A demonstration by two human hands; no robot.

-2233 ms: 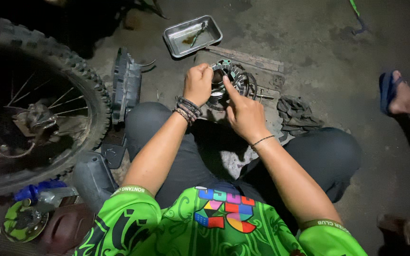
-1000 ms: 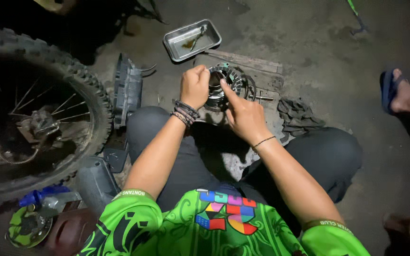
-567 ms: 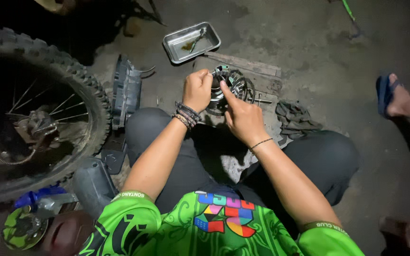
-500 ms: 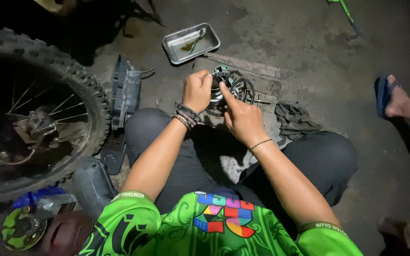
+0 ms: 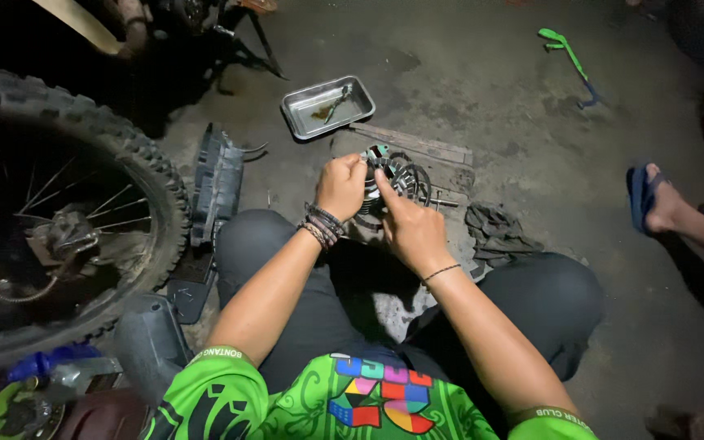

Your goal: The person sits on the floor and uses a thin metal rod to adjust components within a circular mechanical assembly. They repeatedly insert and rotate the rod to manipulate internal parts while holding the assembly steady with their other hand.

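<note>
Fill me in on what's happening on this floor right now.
A person in a green jersey sits on the concrete floor with a round metal engine part in front of the knees. The left hand holds its side, while the right hand presses a finger onto its top. A metal tray with a small tool lies beyond it, a knobby motorcycle wheel stands to the left, and another person's sandalled foot shows at right.

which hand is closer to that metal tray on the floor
Left. The left hand sits just below the metal tray, gripping the round engine part; the right hand is lower and farther right.
</note>
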